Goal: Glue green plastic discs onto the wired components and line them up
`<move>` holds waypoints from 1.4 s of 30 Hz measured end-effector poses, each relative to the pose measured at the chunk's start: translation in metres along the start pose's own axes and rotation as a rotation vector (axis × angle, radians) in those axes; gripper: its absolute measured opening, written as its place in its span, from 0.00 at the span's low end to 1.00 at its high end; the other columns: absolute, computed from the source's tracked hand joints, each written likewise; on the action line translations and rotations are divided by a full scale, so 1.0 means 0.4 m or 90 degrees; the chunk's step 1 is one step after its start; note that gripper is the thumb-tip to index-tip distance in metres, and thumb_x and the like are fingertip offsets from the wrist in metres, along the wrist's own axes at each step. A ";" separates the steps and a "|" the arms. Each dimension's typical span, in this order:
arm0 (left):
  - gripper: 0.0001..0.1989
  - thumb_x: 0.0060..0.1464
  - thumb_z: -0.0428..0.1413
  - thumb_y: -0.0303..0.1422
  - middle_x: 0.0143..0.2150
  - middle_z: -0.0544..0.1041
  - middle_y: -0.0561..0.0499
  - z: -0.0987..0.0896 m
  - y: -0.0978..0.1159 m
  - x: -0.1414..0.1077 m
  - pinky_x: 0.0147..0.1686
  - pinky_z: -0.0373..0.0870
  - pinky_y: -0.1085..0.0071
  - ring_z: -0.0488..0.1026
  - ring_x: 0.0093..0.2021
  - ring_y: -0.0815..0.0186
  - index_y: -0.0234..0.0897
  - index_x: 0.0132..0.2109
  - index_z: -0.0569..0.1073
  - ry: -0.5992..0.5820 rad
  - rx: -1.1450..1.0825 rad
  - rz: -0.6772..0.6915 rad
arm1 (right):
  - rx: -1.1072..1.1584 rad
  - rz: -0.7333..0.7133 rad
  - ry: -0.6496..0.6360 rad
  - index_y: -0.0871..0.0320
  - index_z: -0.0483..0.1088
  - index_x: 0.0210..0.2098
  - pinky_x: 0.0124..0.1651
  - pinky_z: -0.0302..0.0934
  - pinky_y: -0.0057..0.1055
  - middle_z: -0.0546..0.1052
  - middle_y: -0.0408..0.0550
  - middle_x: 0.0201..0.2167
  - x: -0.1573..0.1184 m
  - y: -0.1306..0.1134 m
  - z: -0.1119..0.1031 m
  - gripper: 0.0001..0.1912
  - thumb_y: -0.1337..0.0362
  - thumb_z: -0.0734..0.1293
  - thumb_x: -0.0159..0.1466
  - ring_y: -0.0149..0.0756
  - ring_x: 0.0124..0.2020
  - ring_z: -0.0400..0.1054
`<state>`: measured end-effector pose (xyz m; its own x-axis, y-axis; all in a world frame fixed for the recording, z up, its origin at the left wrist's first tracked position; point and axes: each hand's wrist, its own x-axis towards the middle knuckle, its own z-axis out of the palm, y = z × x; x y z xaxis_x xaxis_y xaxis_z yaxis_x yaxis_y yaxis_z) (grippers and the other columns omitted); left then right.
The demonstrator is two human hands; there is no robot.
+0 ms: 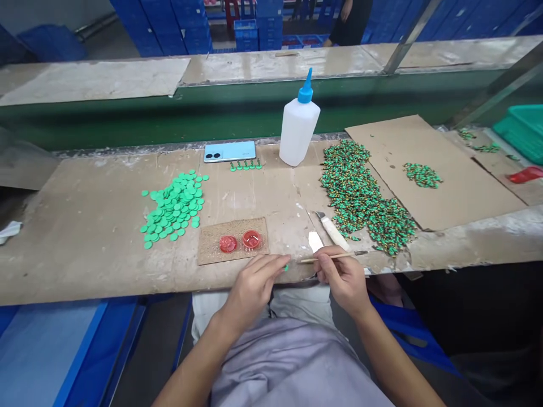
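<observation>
At yr bench's near edge [93, 226], L hand [258, 280] arches palm-down, fingers together; R hand [343, 278] curls, thumb & fingers pinched. Blue phone [231, 152] w/ lettering too tiny to read. Thin stick [307, 260] sits in yr R pinch; green piece [286, 268] at L fingertips, can't tell if gripped.

From afar, I'm seeing discs [176, 206] lying left of a board [208, 240] bearing two dishes [251, 239]. Behind it, a phone [233, 151] is resting left of a bottle [299, 134]; small parts [352, 181] are lying farther right.
</observation>
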<state>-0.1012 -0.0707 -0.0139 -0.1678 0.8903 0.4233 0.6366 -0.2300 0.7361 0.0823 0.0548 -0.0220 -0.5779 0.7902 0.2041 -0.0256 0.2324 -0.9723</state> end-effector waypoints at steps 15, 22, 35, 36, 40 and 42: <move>0.14 0.66 0.54 0.19 0.45 0.80 0.46 0.000 -0.002 -0.001 0.45 0.74 0.66 0.76 0.44 0.63 0.38 0.53 0.75 -0.010 0.058 0.047 | -0.029 -0.030 -0.054 0.58 0.72 0.31 0.26 0.63 0.27 0.74 0.47 0.28 0.012 -0.010 0.002 0.19 0.56 0.61 0.75 0.31 0.25 0.68; 0.15 0.64 0.57 0.19 0.45 0.81 0.45 0.007 0.000 0.000 0.45 0.75 0.66 0.77 0.44 0.63 0.35 0.55 0.74 0.011 0.114 0.090 | -0.043 -0.049 -0.096 0.59 0.71 0.31 0.29 0.62 0.25 0.75 0.47 0.30 0.030 -0.044 0.007 0.18 0.60 0.61 0.75 0.29 0.27 0.68; 0.14 0.63 0.58 0.18 0.45 0.82 0.46 0.009 0.007 0.012 0.47 0.77 0.66 0.79 0.44 0.63 0.36 0.52 0.75 -0.005 0.087 0.074 | -0.140 -0.189 -0.136 0.58 0.69 0.29 0.32 0.62 0.26 0.76 0.47 0.29 0.059 -0.051 0.010 0.19 0.63 0.58 0.76 0.30 0.27 0.70; 0.14 0.63 0.58 0.18 0.45 0.82 0.46 0.010 0.007 0.013 0.46 0.77 0.66 0.79 0.44 0.63 0.36 0.52 0.75 -0.004 0.089 0.076 | -0.148 -0.203 -0.138 0.58 0.69 0.30 0.32 0.62 0.26 0.76 0.48 0.30 0.061 -0.049 0.012 0.18 0.64 0.58 0.76 0.30 0.28 0.70; 0.14 0.62 0.59 0.18 0.45 0.82 0.45 0.011 0.005 0.015 0.46 0.77 0.67 0.78 0.44 0.64 0.35 0.52 0.75 -0.002 0.088 0.083 | -0.152 -0.246 -0.148 0.59 0.69 0.33 0.33 0.63 0.26 0.77 0.48 0.30 0.067 -0.043 0.015 0.16 0.64 0.59 0.76 0.31 0.29 0.71; 0.14 0.62 0.59 0.17 0.45 0.82 0.45 0.010 0.002 0.015 0.46 0.77 0.68 0.78 0.44 0.64 0.35 0.52 0.76 0.000 0.085 0.085 | -0.153 -0.253 -0.152 0.60 0.69 0.34 0.34 0.63 0.26 0.77 0.48 0.30 0.068 -0.042 0.014 0.16 0.64 0.58 0.77 0.31 0.29 0.71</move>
<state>-0.0985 -0.0641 -0.0130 -0.0753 0.8557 0.5120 0.7474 -0.2914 0.5971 0.0624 0.0694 -0.0006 -0.7321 0.4701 0.4929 -0.1090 0.6335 -0.7661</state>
